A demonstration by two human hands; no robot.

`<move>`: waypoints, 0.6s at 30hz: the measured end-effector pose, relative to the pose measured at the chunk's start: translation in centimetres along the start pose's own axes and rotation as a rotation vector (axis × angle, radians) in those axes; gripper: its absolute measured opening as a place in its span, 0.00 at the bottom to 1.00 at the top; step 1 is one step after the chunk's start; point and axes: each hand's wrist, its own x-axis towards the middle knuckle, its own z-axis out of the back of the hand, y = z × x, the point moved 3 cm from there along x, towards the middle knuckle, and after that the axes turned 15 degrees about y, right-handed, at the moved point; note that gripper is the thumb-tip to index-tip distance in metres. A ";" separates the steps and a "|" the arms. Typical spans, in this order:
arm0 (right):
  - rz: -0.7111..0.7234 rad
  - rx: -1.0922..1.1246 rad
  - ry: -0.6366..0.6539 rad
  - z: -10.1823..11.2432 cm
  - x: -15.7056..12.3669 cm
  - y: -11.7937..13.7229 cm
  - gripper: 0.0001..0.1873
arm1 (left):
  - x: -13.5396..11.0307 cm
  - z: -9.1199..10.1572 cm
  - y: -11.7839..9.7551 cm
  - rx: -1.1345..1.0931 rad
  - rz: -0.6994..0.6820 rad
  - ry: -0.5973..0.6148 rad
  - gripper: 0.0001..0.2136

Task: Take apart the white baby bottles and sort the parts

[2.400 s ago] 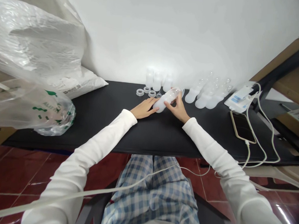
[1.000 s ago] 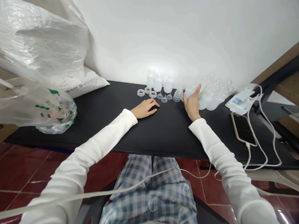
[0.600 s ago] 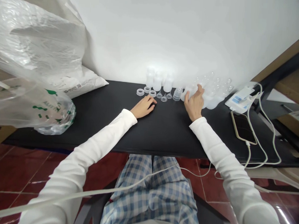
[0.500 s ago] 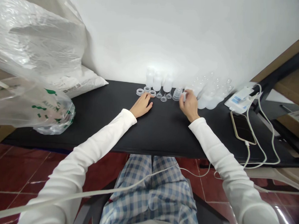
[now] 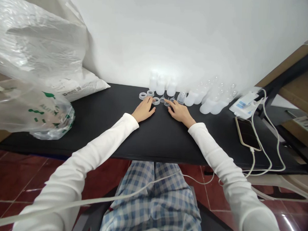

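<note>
1. White wall (image 5: 158,36): stands behind the work surface.
2. Black table (image 5: 158,140): carries all items listed below.
3. Large clear plastic bag (image 5: 31,36): occupies the left side, above a white sack (image 5: 80,87) and a green-printed plastic bag (image 5: 50,117) at the table's left end.
4. Frosted plastic bottles (image 5: 211,101): grouped at the back right, tilted, with clear tops toward the wall.
5. Phone (image 5: 246,134): lies face up at the right, connected to a white cable (image 5: 265,135).
6. Frosted cups (image 5: 160,89): three stand upright in a row at the back center.
7. Left hand (image 5: 144,109): open and flat on the table, grasping nothing; its fingertips (image 5: 151,100) are just beside the clear rings (image 5: 156,101).
8. Right hand (image 5: 180,113): open and relaxed, grasping nothing; its forefinger (image 5: 167,100) is next to the small clear funnels (image 5: 167,102).
9. Both the rings and funnels lie at the table's back center, between the hands and the cups.
</note>
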 end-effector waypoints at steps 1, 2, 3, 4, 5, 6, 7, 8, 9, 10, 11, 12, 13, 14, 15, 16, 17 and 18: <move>-0.001 0.007 -0.005 0.0 0.1 0.1 0.28 | -0.1 0.1 -0.1 0.000 -0.009 -0.020 0.14; 0.003 0.014 -0.020 0.0 0.1 0.1 0.27 | -0.2 0.1 -0.2 -0.005 -0.012 -0.033 0.12; 0.010 0.019 -0.044 0.0 0.2 0.2 0.26 | -0.3 0.2 -0.3 -0.016 -0.006 -0.037 0.11; 0.019 0.022 -0.073 0.1 0.2 0.2 0.24 | -0.4 0.2 -0.4 -0.030 0.008 -0.029 0.11; 0.028 0.024 -0.103 0.0 0.1 0.2 0.23 | -0.5 0.3 -0.4 -0.046 0.027 -0.012 0.11; 0.038 0.027 -0.130 0.0 0.1 0.1 0.22 | -0.6 0.4 -0.5 -0.062 0.047 0.010 0.11; 0.049 0.033 -0.153 -0.1 0.1 0.0 0.21 | -0.6 0.5 -0.7 -0.076 0.063 0.028 0.11; 0.066 0.047 -0.170 -0.2 0.1 -0.1 0.20 | -0.7 0.6 -0.8 -0.092 0.072 0.038 0.11; 0.085 0.069 -0.184 -0.4 0.2 -0.3 0.18 | -0.7 0.7 -1.0 -0.112 0.076 0.037 0.10; 0.106 0.096 -0.195 -0.5 0.2 -0.4 0.17 | -0.7 0.8 -1.1 -0.142 0.077 0.024 0.10; 0.126 0.124 -0.204 -0.6 0.2 -0.5 0.15 | -0.7 0.9 -1.3 -0.189 0.078 0.004 0.10; 0.147 0.150 -0.213 -0.8 0.3 -0.7 0.13 | -0.6 1.0 -1.3 -0.255 0.086 -0.024 0.11; 0.165 0.173 -0.222 -0.9 0.3 -0.8 0.12 | -0.4 1.0 -1.4 -0.340 0.102 -0.056 0.11; 0.181 0.191 -0.233 -0.9 0.4 -0.9 0.10 | -0.3 0.9 -1.4 -0.444 0.125 -0.087 0.11; 0.192 0.207 -0.245 -1.0 0.4 -0.9 0.10 | -0.1 0.8 -1.4 -0.565 0.154 -0.111 0.10; 0.203 0.221 -0.260 -1.0 0.4 -1.0 0.10 | 0.1 0.7 -1.3 -0.693 0.189 -0.126 0.09; 0.214 0.233 -0.278 -1.0 0.4 -1.0 0.11 | 0.3 0.5 -1.3 -0.822 0.227 -0.129 0.08; 0.224 0.241 -0.299 -1.0 0.4 -1.0 0.13 | 0.4 0.4 -1.2 -0.942 0.262 -0.120 0.07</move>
